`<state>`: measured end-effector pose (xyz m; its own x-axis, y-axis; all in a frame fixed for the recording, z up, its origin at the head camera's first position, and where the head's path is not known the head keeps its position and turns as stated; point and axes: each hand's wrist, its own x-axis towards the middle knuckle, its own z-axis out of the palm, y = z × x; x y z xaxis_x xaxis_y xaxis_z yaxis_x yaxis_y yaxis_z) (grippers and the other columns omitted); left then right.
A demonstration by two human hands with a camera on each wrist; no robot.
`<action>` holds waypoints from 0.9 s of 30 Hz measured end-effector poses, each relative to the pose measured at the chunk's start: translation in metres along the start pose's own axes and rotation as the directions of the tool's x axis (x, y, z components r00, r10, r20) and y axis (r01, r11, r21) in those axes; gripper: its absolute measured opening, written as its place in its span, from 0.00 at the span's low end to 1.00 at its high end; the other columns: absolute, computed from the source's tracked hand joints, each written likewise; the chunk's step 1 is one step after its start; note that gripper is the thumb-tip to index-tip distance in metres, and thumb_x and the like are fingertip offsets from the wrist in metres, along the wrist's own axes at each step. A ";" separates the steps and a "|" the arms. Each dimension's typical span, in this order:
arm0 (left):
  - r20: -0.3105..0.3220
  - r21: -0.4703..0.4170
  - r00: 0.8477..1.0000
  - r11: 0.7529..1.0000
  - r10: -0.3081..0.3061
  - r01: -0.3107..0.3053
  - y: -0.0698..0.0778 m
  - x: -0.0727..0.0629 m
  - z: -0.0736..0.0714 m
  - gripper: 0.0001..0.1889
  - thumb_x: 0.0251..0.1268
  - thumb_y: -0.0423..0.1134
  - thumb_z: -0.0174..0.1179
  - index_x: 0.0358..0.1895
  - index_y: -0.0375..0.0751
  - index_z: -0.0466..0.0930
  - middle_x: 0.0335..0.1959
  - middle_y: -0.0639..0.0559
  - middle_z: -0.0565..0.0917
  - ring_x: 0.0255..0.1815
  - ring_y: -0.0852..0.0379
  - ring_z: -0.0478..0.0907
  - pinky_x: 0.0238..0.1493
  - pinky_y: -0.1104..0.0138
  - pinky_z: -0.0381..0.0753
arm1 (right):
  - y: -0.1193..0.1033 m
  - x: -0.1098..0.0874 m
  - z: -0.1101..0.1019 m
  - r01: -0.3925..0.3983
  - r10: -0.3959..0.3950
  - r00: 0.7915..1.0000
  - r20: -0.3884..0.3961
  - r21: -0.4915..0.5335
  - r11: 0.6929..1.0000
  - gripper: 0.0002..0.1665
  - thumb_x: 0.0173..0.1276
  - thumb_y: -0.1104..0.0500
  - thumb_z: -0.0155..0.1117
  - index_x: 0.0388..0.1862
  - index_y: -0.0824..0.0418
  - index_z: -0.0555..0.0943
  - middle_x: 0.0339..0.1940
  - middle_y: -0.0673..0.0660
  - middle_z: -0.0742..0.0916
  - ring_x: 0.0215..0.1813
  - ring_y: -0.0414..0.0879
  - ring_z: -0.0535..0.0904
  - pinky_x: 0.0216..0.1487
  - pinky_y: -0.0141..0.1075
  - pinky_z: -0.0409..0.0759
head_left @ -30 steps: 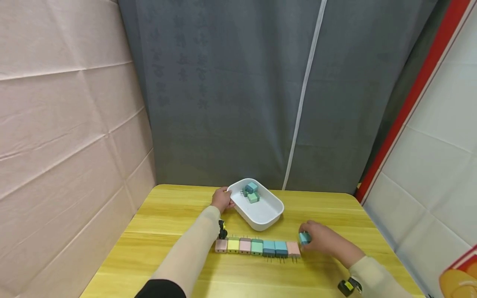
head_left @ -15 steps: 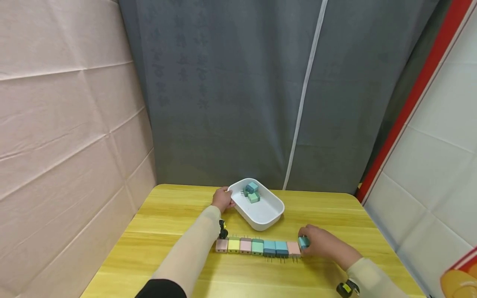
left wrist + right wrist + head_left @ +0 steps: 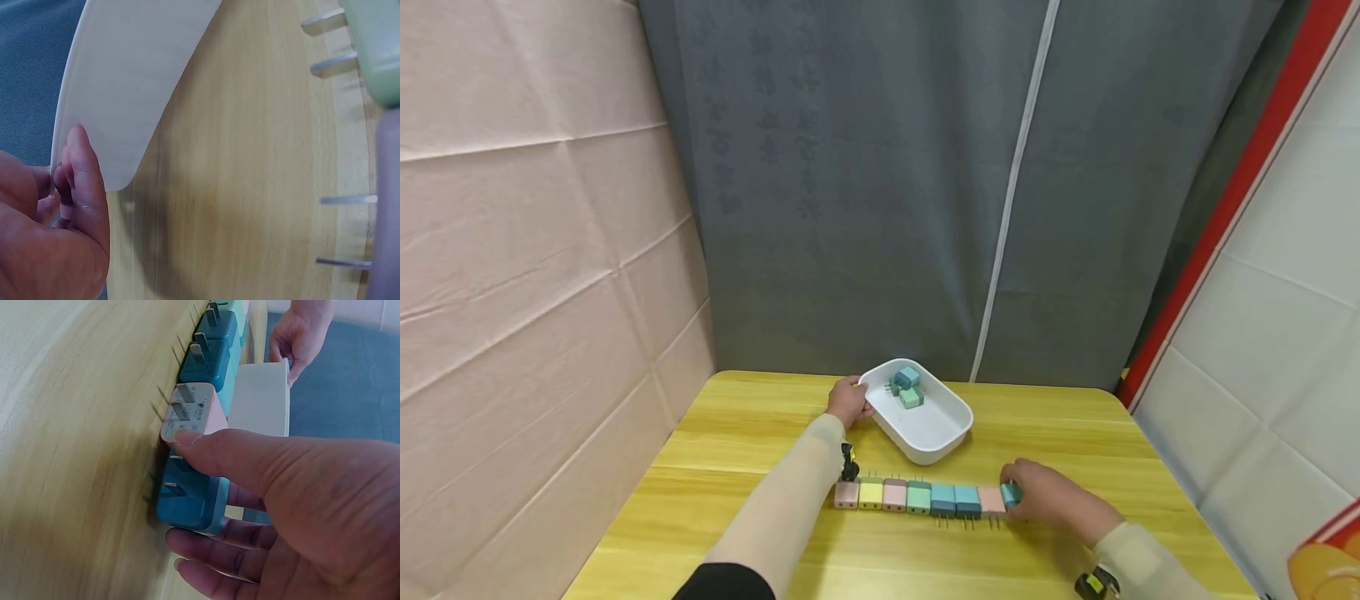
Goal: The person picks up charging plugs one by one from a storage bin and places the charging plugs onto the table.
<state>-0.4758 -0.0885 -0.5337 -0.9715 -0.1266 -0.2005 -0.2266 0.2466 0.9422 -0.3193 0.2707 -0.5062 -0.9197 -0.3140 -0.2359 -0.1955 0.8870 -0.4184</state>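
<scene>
My left hand (image 3: 847, 402) grips the left rim of a white plastic tray (image 3: 938, 427), thumb and fingers on either side of its wall in the left wrist view. Inside the tray lie a blue charger plug (image 3: 907, 377) and green ones (image 3: 912, 397). With thumb and fingers, my right hand (image 3: 1048, 492) holds a teal-blue charger plug (image 3: 190, 503) at the right end of a row on the table. It stands against the pink charger plug (image 3: 187, 403), metal prongs facing my body. Part of it is hidden behind the thumb.
Along the row to the left are blue (image 3: 967, 500), green (image 3: 917, 498), mauve (image 3: 893, 497) and yellow (image 3: 871, 495) charger plugs. The left ones point their prongs toward the tray. Behind the wooden table (image 3: 760, 467) hangs a grey curtain (image 3: 850, 208).
My right hand has brought the teal-blue charger plug slightly left and down, closing the gap to the pink one. The left hand and tray have stayed put.
</scene>
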 end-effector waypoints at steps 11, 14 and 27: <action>0.010 -0.008 1.000 1.000 -0.005 0.005 -0.003 0.004 0.000 0.24 0.92 0.41 0.53 0.82 0.39 0.72 0.27 0.48 0.80 0.23 0.58 0.78 0.43 0.61 0.94 | 0.001 0.000 0.005 -0.011 0.010 1.000 0.008 0.010 1.000 0.23 0.59 0.62 0.90 0.50 0.56 0.86 0.43 0.51 0.83 0.44 0.48 0.77 0.55 0.50 0.84; 0.011 -0.008 1.000 1.000 -0.006 0.006 -0.003 0.005 0.000 0.24 0.92 0.41 0.53 0.82 0.39 0.72 0.27 0.47 0.81 0.22 0.58 0.78 0.42 0.62 0.94 | 0.000 0.000 0.005 -0.009 0.009 1.000 0.006 0.011 1.000 0.24 0.59 0.62 0.90 0.50 0.57 0.86 0.43 0.51 0.83 0.44 0.48 0.76 0.55 0.50 0.84; 0.011 -0.007 1.000 1.000 -0.003 0.003 -0.004 0.005 -0.001 0.24 0.92 0.40 0.53 0.81 0.38 0.72 0.24 0.48 0.79 0.20 0.59 0.77 0.40 0.62 0.94 | 0.004 0.001 0.006 0.005 -0.005 1.000 0.018 0.012 1.000 0.25 0.60 0.60 0.90 0.53 0.56 0.87 0.45 0.52 0.82 0.45 0.49 0.76 0.57 0.52 0.84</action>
<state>-0.4797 -0.0907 -0.5380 -0.9716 -0.1170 -0.2059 -0.2288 0.2392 0.9436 -0.3187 0.2714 -0.5134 -0.9123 -0.3245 -0.2496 -0.1958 0.8813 -0.4301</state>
